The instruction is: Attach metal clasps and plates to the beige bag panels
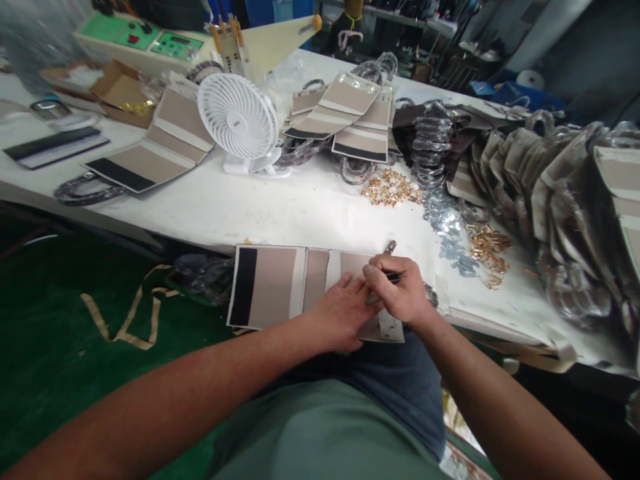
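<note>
A beige panel (273, 287) with a black strip and pale cross bands lies at the table's front edge, partly over my lap. My left hand (345, 313) rests on its right part with the fingers stretched out, pressing it flat. Just beside those fingertips, my right hand (400, 287) is closed around a slim metal tool (390, 247). The tool's flat end with small holes sticks out above the fist, and a dark part shows between the fingers. Its lower end and the spot it meets on the panel are hidden by my hands.
A white fan (237, 117) stands on the table (190, 217). Gold-coloured fasteners (393, 187), another heap of them (487, 247) and grey metal plates (457, 257) lie to the right. Similar panels (520, 160) with plastic-wrapped handles crowd the right side. Tape strips (133, 323) lie on the green floor.
</note>
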